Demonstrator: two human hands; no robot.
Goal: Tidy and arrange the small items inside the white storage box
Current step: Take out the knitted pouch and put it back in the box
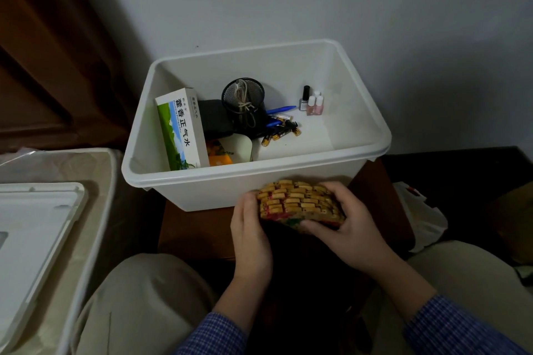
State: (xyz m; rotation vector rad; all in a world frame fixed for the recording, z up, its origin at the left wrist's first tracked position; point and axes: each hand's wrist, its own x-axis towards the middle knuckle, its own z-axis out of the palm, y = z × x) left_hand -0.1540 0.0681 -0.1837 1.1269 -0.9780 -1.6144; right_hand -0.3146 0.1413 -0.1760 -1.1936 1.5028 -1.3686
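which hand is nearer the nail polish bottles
Right. The right hand grips the beaded purse outside the box's front wall, almost directly below the nail polish bottles in the picture. The left hand, on the purse's other end, sits further left.

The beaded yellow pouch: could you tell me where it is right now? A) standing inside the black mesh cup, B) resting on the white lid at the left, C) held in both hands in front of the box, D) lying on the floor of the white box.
C: the beaded yellow pouch sits between the left hand and right hand, outside the near wall of the white box.
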